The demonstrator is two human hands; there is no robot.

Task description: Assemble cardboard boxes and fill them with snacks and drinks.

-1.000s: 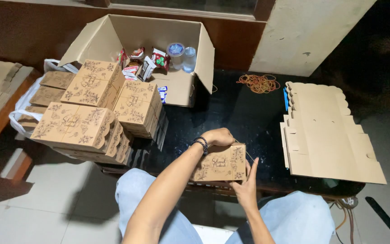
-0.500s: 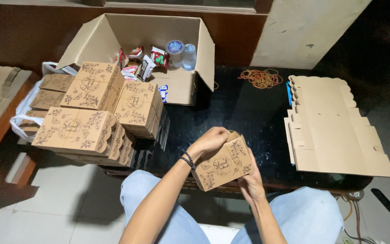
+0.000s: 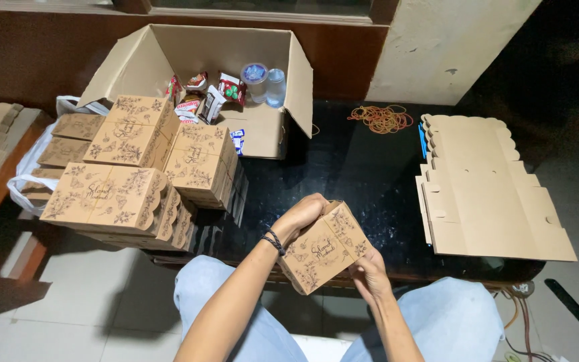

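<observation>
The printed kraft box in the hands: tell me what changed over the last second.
The printed kraft box was lifted off the black table and tilted onto one corner toward the lap. The left hand kept its grip on the top edge; the right hand shifted to the box's lower right corner. The stacks of finished boxes, the open carton, the rubber bands and the flat box blanks stayed put.

Head camera looks steeply down, close over the black table [image 3: 370,174].

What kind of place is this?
Probably a home or small shop's packing corner: printed brown cardboard boxes piled on a black table, flat unfolded box blanks, and a big open carton of snacks.
</observation>
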